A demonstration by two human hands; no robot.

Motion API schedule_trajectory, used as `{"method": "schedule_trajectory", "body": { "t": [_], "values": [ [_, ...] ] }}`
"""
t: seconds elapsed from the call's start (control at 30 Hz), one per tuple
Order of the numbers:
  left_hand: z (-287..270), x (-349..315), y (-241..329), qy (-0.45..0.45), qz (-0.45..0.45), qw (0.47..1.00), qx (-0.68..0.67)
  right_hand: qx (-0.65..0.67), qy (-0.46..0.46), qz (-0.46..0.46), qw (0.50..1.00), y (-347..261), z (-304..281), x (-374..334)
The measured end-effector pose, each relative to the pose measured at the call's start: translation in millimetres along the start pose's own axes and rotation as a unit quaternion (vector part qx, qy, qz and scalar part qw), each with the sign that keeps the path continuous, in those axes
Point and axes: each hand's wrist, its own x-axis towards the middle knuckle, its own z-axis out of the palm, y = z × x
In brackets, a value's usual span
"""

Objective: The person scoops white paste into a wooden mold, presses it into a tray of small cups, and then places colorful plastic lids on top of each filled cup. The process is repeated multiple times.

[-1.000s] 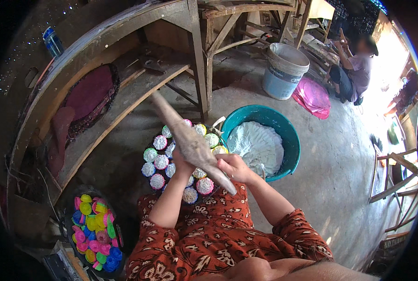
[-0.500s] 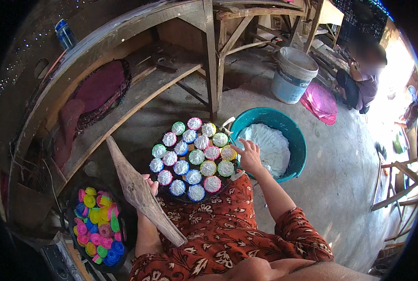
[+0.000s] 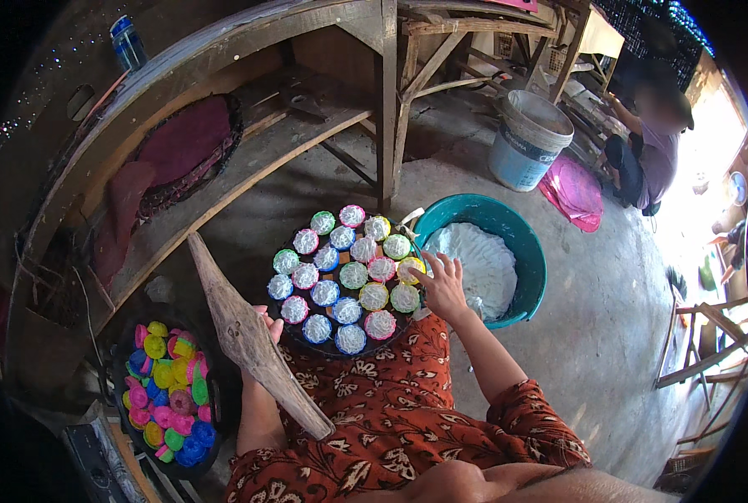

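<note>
The left hand (image 3: 268,322) grasps a long piece of weathered wood (image 3: 238,323), widest at its middle and tapering toward both ends; the wood slants from the upper left down to the person's lap, and most of the hand is hidden behind it – only the fingers show past its right edge; the right hand (image 3: 446,289) is unclenched, its fingers spread and nothing visible in its grasp; it reaches over the place where a round dark tray (image 3: 375,346) and a teal basin (image 3: 540,289) stand side by side, with its thumb side by a yellow-rimmed cup (image 3: 409,268); whether it touches that cup I cannot tell; the tray stands in front of the knees, filled with small cups (image 3: 354,275) rimmed in pink, green, blue and yellow, each topped with a ridged white mound; the basin holds a broad white mass (image 3: 484,256), its surface creased; to the person's left, beyond the wood, a dark tub (image 3: 213,401) is heaped with bright cups (image 3: 168,390) in pink, yellow, green and blue; a patterned rust-red garment (image 3: 365,402) covers the lap; a wooden bench with a lower shelf (image 3: 252,176) runs along the left – a blue bottle (image 3: 128,44) stands on its top; farther off are a pale blue bucket (image 3: 526,147), a flat pink pile (image 3: 572,191) on the floor and another person (image 3: 657,159), low down near the bright opening
</note>
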Motion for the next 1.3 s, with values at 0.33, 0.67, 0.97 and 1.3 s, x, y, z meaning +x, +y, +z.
{"method": "schedule_trajectory", "body": {
  "t": [0.33, 0.67, 0.97, 1.3],
  "values": [
    [-5.1, -0.7, 4.9, -0.014, -0.022, 1.0, 0.002, 0.036, 0.017, -0.039, 0.998, -7.7, -5.3, 9.9],
    [-10.1, 3.1, 15.9, -0.019, 0.005, 0.999, 0.05, -0.023, -0.045, -0.067, 0.996, -12.8, 0.7, 51.3],
    [-13.6, 0.9, 14.6, 0.006, -0.032, 0.998, 0.055, -0.047, -0.084, -0.085, 0.992, -14.9, 4.8, 54.1],
    [-12.5, -1.5, 4.5, 0.014, -0.077, 0.995, 0.054, -0.012, -0.067, -0.066, 0.995, -6.3, -6.8, 51.4]
  ]
}}
